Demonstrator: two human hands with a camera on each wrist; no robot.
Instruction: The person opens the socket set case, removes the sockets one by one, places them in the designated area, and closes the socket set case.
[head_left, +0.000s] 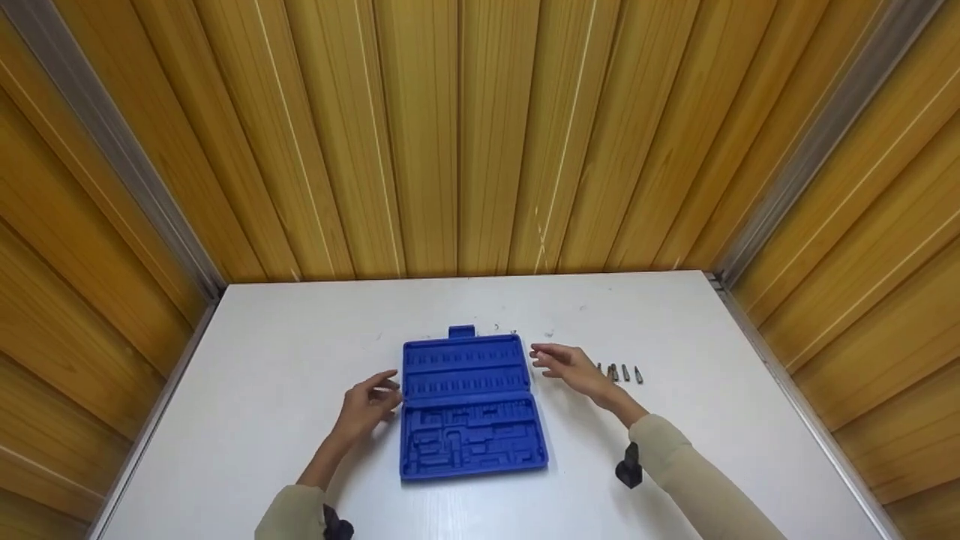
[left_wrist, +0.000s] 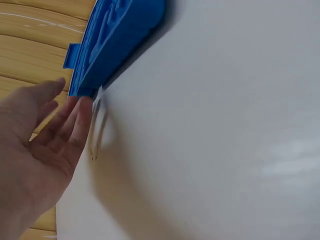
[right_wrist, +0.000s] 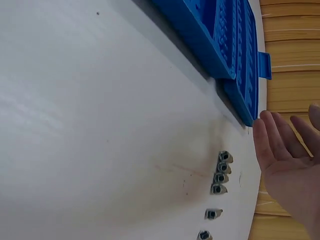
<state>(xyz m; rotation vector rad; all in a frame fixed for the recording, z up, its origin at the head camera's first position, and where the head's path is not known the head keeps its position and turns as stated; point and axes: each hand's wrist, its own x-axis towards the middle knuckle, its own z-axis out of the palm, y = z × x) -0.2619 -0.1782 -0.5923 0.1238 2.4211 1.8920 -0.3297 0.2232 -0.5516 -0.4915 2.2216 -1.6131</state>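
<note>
A blue plastic tool case [head_left: 474,442] lies unfolded on the white table, its moulded slots facing up and bare. My left hand [head_left: 365,409] is beside the case's left edge near the hinge line, fingers loosely bent with nothing between them. Close by the upper right edge is my right hand [head_left: 570,367], its fingers extended toward the case and holding nothing. In the right wrist view those fingertips [right_wrist: 265,116] overlap the lid's corner. Several small metal bits [right_wrist: 223,167] stand in a row below the right hand, square holes showing in their ends.
The white table [head_left: 300,337] reaches back to a yellow wood-patterned wall [head_left: 420,150], with similar walls left and right. The case's latch tab [head_left: 462,331] sticks out at the far side. Tiny dark specks lie behind the case. Each wrist carries a black camera mount [head_left: 628,466].
</note>
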